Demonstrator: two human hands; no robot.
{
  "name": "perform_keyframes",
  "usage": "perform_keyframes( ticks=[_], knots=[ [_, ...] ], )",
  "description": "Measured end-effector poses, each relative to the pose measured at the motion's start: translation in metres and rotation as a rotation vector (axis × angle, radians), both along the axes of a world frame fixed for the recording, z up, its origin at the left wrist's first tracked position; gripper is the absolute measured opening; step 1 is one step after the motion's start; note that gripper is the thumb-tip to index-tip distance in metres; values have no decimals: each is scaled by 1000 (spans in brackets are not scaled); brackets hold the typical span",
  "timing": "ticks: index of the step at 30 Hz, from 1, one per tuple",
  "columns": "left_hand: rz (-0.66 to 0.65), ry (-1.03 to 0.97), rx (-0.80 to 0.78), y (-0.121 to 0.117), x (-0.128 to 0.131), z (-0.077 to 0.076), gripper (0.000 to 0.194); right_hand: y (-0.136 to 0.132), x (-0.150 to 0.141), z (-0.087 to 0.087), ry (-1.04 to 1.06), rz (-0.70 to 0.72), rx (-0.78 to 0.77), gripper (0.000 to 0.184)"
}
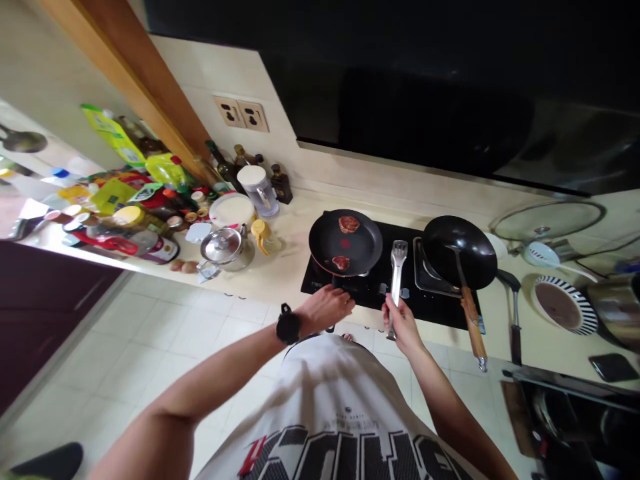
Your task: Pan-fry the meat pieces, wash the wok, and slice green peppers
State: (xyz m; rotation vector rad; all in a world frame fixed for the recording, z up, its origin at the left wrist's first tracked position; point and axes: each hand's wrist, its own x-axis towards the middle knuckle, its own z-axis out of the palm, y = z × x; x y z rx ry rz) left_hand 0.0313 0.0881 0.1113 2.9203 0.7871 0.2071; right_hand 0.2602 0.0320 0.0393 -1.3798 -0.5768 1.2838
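A black frying pan (324,241) sits on the left side of the cooktop (370,293), with two browned pieces of meat (349,225) lying apart in it. My left hand (327,308), a dark watch on its wrist, is closed over the pan's handle at the counter's front edge; most of the handle is hidden beneath it. In my right hand (401,325) is a pair of metal tongs (397,270), held upright with the slotted heads pointing away from me. Their tips are to the right of the pan and apart from the meat.
On the right burner rests a black wok (445,247), its wooden handle (473,327) reaching past the counter edge. Beyond it are a spatula (515,310), a striped bowl (583,307) and a glass lid (560,217). A steel pot (227,250), a jug (259,190) and several bottles stand left.
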Motion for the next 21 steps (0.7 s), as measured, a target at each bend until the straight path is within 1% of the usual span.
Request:
perform_keyframes(
  ticks=[2, 4, 7, 9, 13, 17, 21],
  knots=[
    [-33, 48, 146, 17, -5, 14, 17, -8, 10, -9, -12, -5, -34, 54],
    [-79, 59, 244, 31, -8, 27, 20, -14, 13, -15, 2, 2, -54, 57],
    [-125, 53, 334, 44, -8, 42, 23, -18, 10, -18, 26, 28, -66, 61],
    [-146, 76, 369, 48, -6, 48, 24, -19, 7, -17, 45, 40, -69, 60],
    [-175, 83, 404, 53, -4, 52, 22, -18, 4, -13, 68, 48, -56, 54],
    [-185, 26, 412, 56, -4, 50, 20, -18, 4, -14, 72, 65, -29, 54],
    [-185, 59, 419, 56, -4, 49, 20, -19, 3, -17, 56, 92, -16, 54]
  ],
)
